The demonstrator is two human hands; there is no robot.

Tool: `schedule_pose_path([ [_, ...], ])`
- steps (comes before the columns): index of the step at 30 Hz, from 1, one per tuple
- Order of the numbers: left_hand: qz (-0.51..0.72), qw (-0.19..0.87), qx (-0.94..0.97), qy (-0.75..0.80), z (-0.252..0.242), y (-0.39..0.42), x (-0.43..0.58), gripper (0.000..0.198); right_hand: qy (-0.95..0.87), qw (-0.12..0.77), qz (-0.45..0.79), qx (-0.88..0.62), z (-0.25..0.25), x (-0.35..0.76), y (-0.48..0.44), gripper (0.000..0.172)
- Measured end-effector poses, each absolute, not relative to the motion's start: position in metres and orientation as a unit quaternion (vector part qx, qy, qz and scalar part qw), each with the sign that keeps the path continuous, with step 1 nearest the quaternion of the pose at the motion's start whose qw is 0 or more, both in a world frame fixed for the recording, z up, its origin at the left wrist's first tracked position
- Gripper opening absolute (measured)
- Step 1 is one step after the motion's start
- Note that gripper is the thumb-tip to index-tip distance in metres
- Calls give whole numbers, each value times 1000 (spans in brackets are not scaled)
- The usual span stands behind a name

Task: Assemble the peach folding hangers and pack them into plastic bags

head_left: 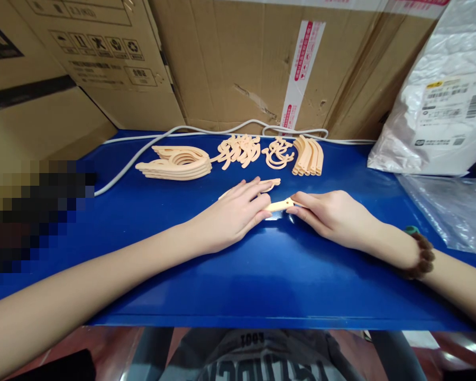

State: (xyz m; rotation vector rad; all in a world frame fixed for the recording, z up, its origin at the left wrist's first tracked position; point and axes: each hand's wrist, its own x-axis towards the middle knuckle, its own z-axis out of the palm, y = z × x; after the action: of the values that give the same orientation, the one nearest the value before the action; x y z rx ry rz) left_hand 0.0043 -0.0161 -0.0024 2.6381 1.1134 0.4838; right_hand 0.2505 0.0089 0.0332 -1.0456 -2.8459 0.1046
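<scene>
"In the head view, where is the part (280, 206)?"

"Over the blue table (262, 286), between the two hands. I can't tell if it touches the table."

"Which way does it point?"

"It goes long ways from left to right. The right end looks a tiny bit higher and points at the right hand (333, 216). There's a little dark hole near that end. The other end hides in the left hand (238, 212)."

"What is the left hand doing?"

"Its fingers are bent, and the thumb and a finger squeeze the part. Another piece (276, 182) pokes out past the fingertips."

"And the right hand?"

"Its thumb and fingers are pinched close on a thin bit (300, 204), right by the end with the hole. Most of the bit is covered, so I can't see its shape."

"What's behind them?"

"A stack (174, 170) of bendy pieces, then two small heaps, then a bunch of tubes (308, 157)."
</scene>
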Motion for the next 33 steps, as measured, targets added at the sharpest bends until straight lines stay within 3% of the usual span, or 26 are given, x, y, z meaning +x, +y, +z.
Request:
schedule_pose_path([
  [6, 154, 113, 905, 380, -2, -15, 3, 39, -943, 39, -125, -306, 29, 251, 5, 53],
  [12, 159, 117, 904, 380, -1, -15, 3, 38, -935, 57, -202, -285, 30, 250, 3, 47],
  [21, 157, 121, 910, 363, -1, -14, 2, 38, -935, 72, -225, -265, 30, 252, 4, 44],
  [28, 149, 135, 916, 347, 1, -14, 1, 35, -938, 138, -241, -205, 26, 255, 7, 37],
  [33, 160, 180, 906, 348, 9, -12, -1, 32, -970, 145, -161, -114, 27, 254, 4, 44],
])
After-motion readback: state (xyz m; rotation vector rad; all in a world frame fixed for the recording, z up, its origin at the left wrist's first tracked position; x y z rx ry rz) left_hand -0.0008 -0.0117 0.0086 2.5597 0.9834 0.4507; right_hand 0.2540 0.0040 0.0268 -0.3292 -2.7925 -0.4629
